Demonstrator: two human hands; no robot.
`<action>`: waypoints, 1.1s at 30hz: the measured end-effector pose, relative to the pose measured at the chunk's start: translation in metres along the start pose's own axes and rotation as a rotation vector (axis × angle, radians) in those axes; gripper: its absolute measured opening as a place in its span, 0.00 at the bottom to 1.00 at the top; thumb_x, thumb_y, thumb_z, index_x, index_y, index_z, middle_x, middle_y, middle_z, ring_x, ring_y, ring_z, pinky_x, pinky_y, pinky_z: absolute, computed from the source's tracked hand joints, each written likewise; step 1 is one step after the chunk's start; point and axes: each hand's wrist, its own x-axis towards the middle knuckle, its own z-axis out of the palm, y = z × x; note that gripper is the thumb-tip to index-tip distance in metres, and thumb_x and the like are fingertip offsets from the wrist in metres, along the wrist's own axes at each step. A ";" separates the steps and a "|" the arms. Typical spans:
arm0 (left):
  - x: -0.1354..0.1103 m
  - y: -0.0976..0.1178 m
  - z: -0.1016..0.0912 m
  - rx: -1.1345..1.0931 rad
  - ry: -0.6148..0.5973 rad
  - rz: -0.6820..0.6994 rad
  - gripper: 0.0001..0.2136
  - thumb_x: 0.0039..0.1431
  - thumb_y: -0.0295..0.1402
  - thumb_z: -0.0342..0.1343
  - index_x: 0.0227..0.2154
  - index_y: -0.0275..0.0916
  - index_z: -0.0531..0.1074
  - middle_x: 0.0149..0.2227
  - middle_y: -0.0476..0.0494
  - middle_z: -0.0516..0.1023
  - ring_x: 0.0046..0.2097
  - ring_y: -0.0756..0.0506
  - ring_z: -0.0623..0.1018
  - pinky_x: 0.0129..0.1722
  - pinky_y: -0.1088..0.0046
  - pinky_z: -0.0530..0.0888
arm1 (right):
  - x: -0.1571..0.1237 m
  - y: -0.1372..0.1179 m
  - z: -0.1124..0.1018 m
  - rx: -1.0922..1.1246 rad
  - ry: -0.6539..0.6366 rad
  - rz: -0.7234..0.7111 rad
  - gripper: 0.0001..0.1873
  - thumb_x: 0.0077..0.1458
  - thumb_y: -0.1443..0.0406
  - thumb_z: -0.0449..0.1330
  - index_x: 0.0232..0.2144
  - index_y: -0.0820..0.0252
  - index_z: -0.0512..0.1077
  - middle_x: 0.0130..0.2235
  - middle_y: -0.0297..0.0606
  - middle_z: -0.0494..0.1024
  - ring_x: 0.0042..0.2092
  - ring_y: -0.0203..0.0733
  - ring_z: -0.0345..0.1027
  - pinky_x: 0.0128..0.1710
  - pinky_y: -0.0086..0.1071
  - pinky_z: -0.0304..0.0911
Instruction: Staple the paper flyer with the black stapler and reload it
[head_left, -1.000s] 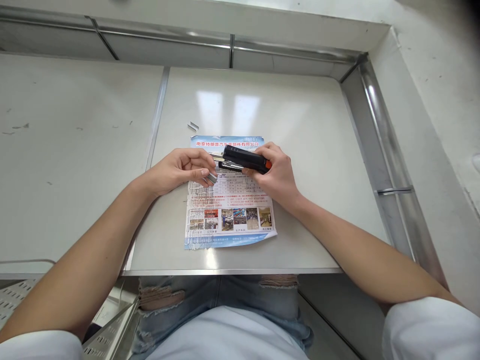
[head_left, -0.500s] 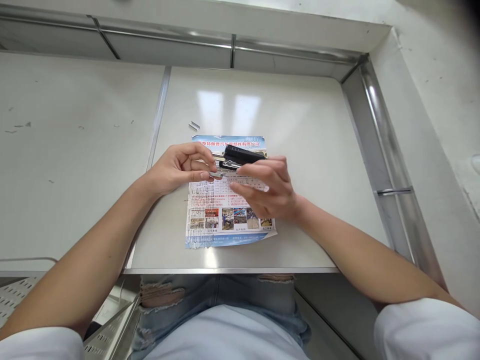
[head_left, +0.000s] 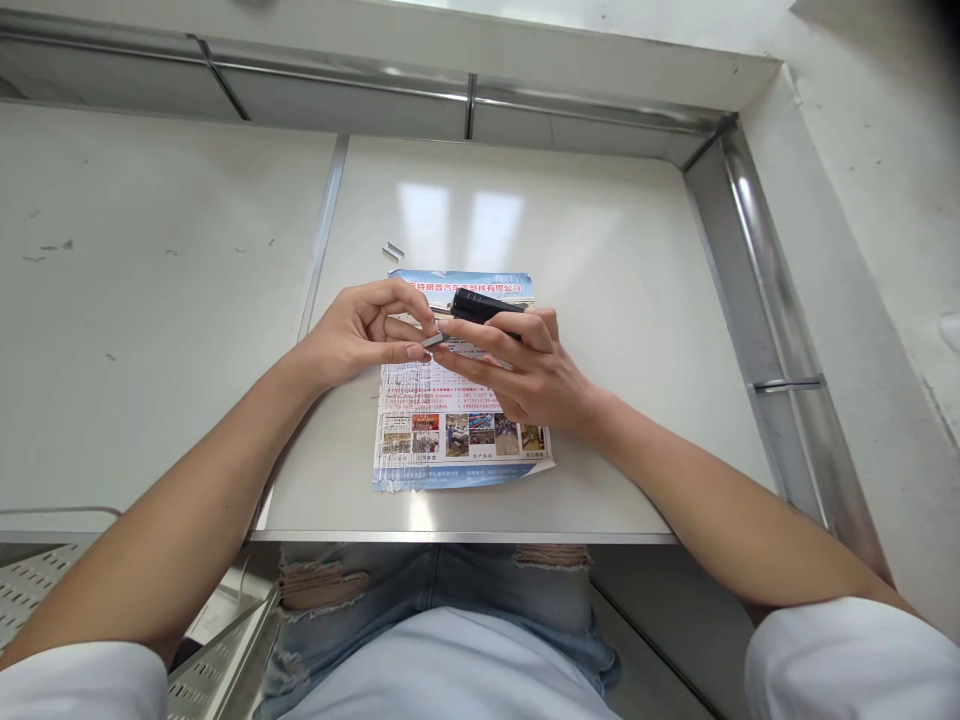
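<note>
A printed flyer [head_left: 457, 440] with blue bands and small photos lies flat on the white table [head_left: 600, 260]. On its upper part rests a black stapler [head_left: 480, 303]. My left hand [head_left: 364, 330] pinches a small silver strip of staples [head_left: 431, 340] between thumb and forefinger. My right hand [head_left: 525, 365] lies over the stapler's near side, fingers stretched toward the staple strip, fingertips meeting it. Much of the stapler is hidden behind my right hand.
Two loose staple strips [head_left: 391, 250] lie on the table just beyond the flyer's top left corner. Metal rails [head_left: 757, 290] run along the table's right and far sides. A perforated metal tray [head_left: 45, 590] sits low at the left. My knees are under the front edge.
My right hand has let go of the stapler's top and slid left, its fingers now reaching the staple strip in my left hand. The left hand has barely moved.
</note>
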 end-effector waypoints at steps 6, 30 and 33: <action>0.002 -0.004 -0.004 0.066 -0.032 0.075 0.19 0.53 0.40 0.79 0.44 0.44 0.79 0.43 0.45 0.86 0.41 0.40 0.89 0.41 0.65 0.90 | -0.004 0.005 0.006 0.016 0.103 -0.052 0.35 0.73 0.66 0.55 0.76 0.35 0.57 0.69 0.25 0.75 0.60 0.50 0.66 0.61 0.50 0.61; 0.012 -0.022 -0.032 1.254 0.379 -0.029 0.30 0.70 0.40 0.53 0.73 0.52 0.62 0.81 0.48 0.51 0.81 0.31 0.49 0.79 0.40 0.53 | -0.020 0.094 0.008 0.113 0.342 1.004 0.17 0.59 0.63 0.59 0.50 0.51 0.78 0.50 0.42 0.78 0.56 0.55 0.67 0.61 0.57 0.67; 0.013 -0.020 -0.029 1.277 0.321 -0.099 0.31 0.70 0.38 0.48 0.75 0.52 0.60 0.81 0.49 0.51 0.81 0.31 0.49 0.79 0.37 0.49 | -0.022 0.096 0.010 0.110 0.328 1.011 0.18 0.58 0.63 0.61 0.50 0.51 0.78 0.51 0.42 0.76 0.57 0.56 0.65 0.61 0.57 0.67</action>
